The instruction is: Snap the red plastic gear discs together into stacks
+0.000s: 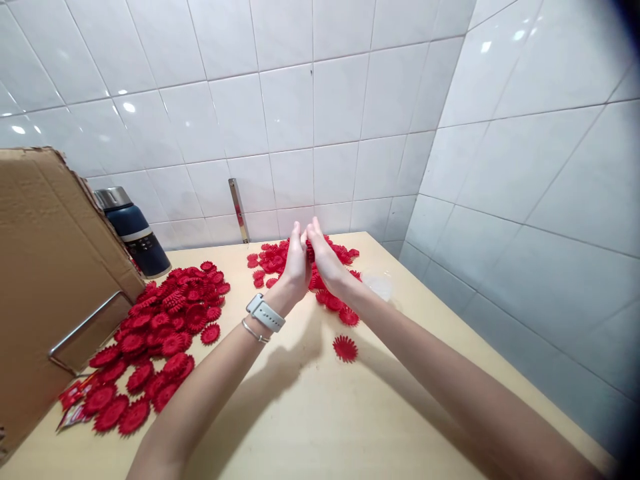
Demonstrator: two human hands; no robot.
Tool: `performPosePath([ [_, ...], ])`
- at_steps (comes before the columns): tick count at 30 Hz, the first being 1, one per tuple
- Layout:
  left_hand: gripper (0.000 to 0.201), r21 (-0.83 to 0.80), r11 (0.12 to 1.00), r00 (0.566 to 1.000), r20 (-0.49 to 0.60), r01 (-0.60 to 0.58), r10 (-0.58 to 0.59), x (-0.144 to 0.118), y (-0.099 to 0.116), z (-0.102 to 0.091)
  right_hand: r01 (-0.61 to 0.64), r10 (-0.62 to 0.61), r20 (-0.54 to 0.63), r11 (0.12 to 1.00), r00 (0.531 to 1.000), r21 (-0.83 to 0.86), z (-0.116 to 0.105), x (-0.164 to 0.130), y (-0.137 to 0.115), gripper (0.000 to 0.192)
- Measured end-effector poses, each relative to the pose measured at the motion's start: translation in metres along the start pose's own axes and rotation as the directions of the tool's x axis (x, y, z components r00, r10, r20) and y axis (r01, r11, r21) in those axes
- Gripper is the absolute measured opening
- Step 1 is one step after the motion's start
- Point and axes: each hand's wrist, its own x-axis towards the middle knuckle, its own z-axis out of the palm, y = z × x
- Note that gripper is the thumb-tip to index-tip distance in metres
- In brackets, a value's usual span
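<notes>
My left hand (295,261) and my right hand (325,259) meet above the far middle of the wooden table (320,413), both pressed around a small red flower-shaped plastic piece (310,252) held between them. Behind and under my hands lies a pile of red flower pieces (273,260). A single red flower piece (345,348) lies alone on the table nearer to me. A larger heap of red flower pieces (160,327) spreads across the left side. A white watch and a thin bracelet circle my left wrist.
A brown cardboard box (45,267) with a metal handle stands at the left edge. A dark blue flask (133,230) with a steel cap stands behind it by the tiled wall. A metal strip (239,210) leans on the wall. Red wrappers (73,400) lie near the box.
</notes>
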Motion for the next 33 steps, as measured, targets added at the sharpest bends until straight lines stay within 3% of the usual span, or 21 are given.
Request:
performPosePath([
  [6, 0.038, -0.108, 0.957, 0.96, 0.108, 0.269, -0.257, -0.047, 0.0, -0.025, 0.051, -0.005, 0.153, 0.954, 0.988, -0.297, -0.013, -0.036, 0.002, 0.055],
  [9, 0.023, -0.124, 0.924, 0.927, 0.16, 0.361, -0.34, -0.078, -0.005, -0.037, 0.064, 0.017, 0.191, 0.911, 0.981, -0.409, -0.02, -0.062, 0.01, 0.051],
  [11, 0.025, -0.104, 0.907, 0.9, 0.215, 0.407, -0.379, -0.094, -0.008, -0.043, 0.036, 0.062, 0.195, 0.887, 0.979, -0.461, -0.022, -0.076, 0.014, 0.049],
  [13, 0.032, -0.02, 0.914, 0.885, 0.257, 0.406, -0.387, -0.106, -0.011, -0.046, 0.001, 0.106, 0.188, 0.867, 0.976, -0.498, -0.023, -0.086, 0.016, 0.046],
  [17, 0.027, 0.15, 0.919, 0.877, 0.276, 0.364, -0.393, -0.117, -0.016, -0.05, -0.031, 0.155, 0.187, 0.844, 0.97, -0.536, -0.021, -0.098, 0.016, 0.042],
  [23, 0.031, 0.211, 0.885, 0.824, 0.327, 0.414, -0.463, -0.123, -0.025, -0.055, 0.005, 0.125, 0.192, 0.827, 0.973, -0.562, -0.02, -0.112, 0.018, 0.035],
  [26, 0.04, 0.322, 0.887, 0.891, 0.204, 0.332, -0.407, -0.125, -0.03, -0.061, 0.013, 0.069, 0.139, 0.853, 0.988, -0.522, -0.023, -0.117, 0.014, 0.028],
  [28, 0.052, 0.434, 0.873, 0.955, 0.08, 0.223, -0.285, -0.128, -0.033, -0.065, -0.106, 0.163, 0.106, 0.905, 0.981, -0.412, -0.026, -0.119, 0.009, 0.021],
  [29, 0.056, 0.48, 0.86, 0.974, 0.043, 0.175, -0.222, -0.129, -0.034, -0.067, -0.207, 0.259, 0.128, 0.923, 0.957, -0.324, -0.027, -0.12, 0.007, 0.018],
  [31, 0.053, 0.534, 0.838, 0.988, 0.027, 0.115, -0.153, -0.133, -0.034, -0.07, -0.406, 0.43, 0.263, 0.903, 0.864, -0.14, -0.028, -0.121, 0.004, 0.016],
  [33, 0.037, 0.579, 0.811, 0.991, 0.038, 0.084, -0.13, -0.136, -0.034, -0.072, -0.523, 0.494, 0.397, 0.852, 0.774, -0.04, -0.028, -0.123, 0.004, 0.018],
])
